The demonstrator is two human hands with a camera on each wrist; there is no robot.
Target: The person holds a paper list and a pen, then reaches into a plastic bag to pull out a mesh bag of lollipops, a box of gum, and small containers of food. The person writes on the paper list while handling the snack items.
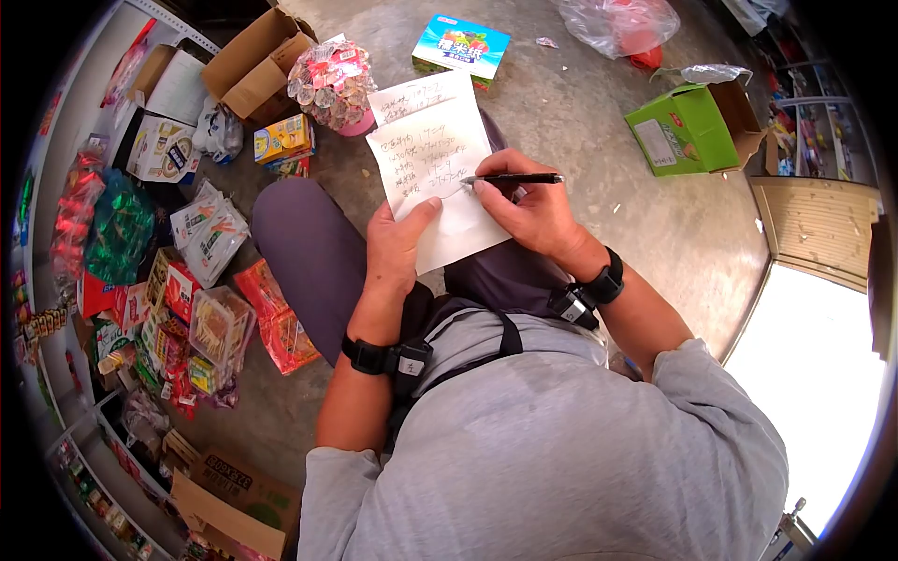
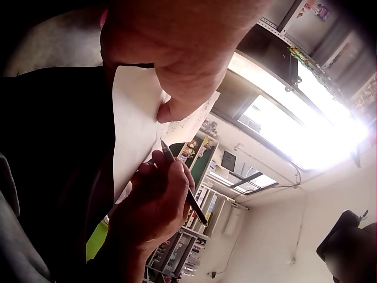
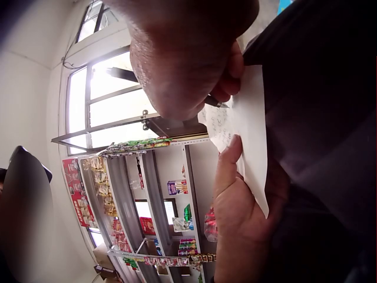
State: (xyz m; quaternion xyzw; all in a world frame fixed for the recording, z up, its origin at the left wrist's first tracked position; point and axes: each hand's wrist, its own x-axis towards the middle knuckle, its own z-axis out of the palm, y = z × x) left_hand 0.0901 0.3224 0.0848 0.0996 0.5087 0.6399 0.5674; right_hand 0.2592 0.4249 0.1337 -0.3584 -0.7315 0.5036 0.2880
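A white paper [image 1: 440,224] with handwritten lines lies over the person's lap. The left hand [image 1: 398,241] grips its left edge, thumb on top and fingers behind. In the right hand [image 1: 538,210] a black pen [image 1: 528,178] is pinched, its tip at the paper near the lowest written line. The left wrist view shows the pen [image 2: 194,206] in the right hand [image 2: 156,203], with the left hand [image 2: 171,53] on the paper [image 2: 132,112]. In the right wrist view the left thumb presses the paper [image 3: 253,124], beside the right hand [image 3: 177,59].
On the floor stand a blue-green box [image 1: 461,47], a jar of wrapped sweets [image 1: 332,84], an open green carton [image 1: 675,131] and an open brown carton [image 1: 257,70]. Packaged goods [image 1: 206,229] are heaped at the left, beside shelves. A clear plastic bag [image 1: 622,23] lies at the top right.
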